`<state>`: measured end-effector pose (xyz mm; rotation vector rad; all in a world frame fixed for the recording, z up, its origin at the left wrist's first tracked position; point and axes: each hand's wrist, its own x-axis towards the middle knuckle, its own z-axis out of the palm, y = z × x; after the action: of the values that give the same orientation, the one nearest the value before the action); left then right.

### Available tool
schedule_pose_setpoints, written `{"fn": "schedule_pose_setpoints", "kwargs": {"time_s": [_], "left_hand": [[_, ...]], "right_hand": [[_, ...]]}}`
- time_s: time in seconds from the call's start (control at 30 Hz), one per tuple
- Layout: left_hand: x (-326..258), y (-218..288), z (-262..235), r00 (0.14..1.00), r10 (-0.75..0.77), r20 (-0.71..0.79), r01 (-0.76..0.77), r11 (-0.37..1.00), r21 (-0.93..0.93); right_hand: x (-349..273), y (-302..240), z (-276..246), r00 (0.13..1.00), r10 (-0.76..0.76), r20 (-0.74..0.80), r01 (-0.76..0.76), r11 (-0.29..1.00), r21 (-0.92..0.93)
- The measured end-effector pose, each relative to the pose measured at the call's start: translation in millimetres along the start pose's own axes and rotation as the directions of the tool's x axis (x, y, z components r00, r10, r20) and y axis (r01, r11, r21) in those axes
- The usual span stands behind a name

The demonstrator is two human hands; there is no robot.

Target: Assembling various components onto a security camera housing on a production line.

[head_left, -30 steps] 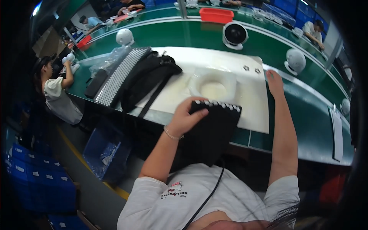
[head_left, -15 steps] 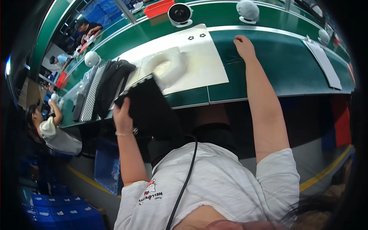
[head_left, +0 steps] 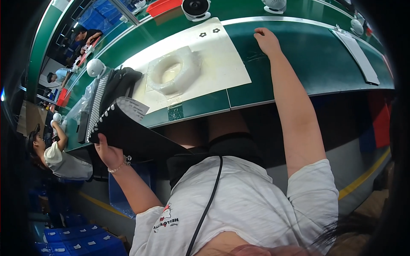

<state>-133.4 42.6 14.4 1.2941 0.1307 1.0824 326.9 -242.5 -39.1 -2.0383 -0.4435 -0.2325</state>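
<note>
My left hand (head_left: pixel 110 154) grips the lower left edge of a flexible black sheet (head_left: pixel 132 138), thumb showing on its face. A row of small white rounded pieces runs along the sheet's curled edge. Behind that edge a printed paper (head_left: pixel 133 106) sticks out. My right hand (head_left: pixel 268 41) rests on the green tabletop with nothing visible in it, its fingers loosely bent and slightly apart. On a large white sheet (head_left: pixel 228 64) between the hands lie a roll of clear tape-like film (head_left: pixel 185 70) and two small dark flower-shaped pieces (head_left: pixel 216 30).
Dark soft material (head_left: pixel 124 83) and a strip with rows of white dots (head_left: pixel 96 102) lie at the left. White round fans (head_left: pixel 196 8) stand along the back near a red bin (head_left: pixel 164 6). A white panel (head_left: pixel 356 57) lies right. Co-workers sit at far left.
My left hand has moved left and down with the black sheet, which has swung lower and bent, baring the printed paper. My right hand stays on the table; the whole view has shifted slightly.
</note>
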Motion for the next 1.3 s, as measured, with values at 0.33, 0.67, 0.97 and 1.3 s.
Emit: {"fn": "schedule_pose_setpoints", "kwargs": {"time_s": [0.33, 0.67, 0.97, 1.3], "left_hand": [[0, 26, -18, 0.992, 0.121, -0.036, -0.122, 0.992, -0.030], [-16, 18, -34, 0.987, 0.069, -0.145, -0.080, 0.994, -0.071], [-26, 10, -21, 0.969, 0.106, -0.221, -0.075, 0.987, 0.142], [-14, -17, -35, 1.000, -0.005, -0.023, 0.003, 0.996, -0.084]], "right_hand": [[6, 13, 2, 1.000, -0.006, 0.001, 0.006, 1.000, -0.030], [2, 1, 0, 0.995, 0.005, 0.104, 0.005, 0.995, -0.098], [-1, 5, -5, 0.991, 0.049, 0.123, -0.035, 0.993, -0.109], [3, 3, -1, 0.991, 0.040, 0.127, -0.018, 0.986, -0.165]]}}
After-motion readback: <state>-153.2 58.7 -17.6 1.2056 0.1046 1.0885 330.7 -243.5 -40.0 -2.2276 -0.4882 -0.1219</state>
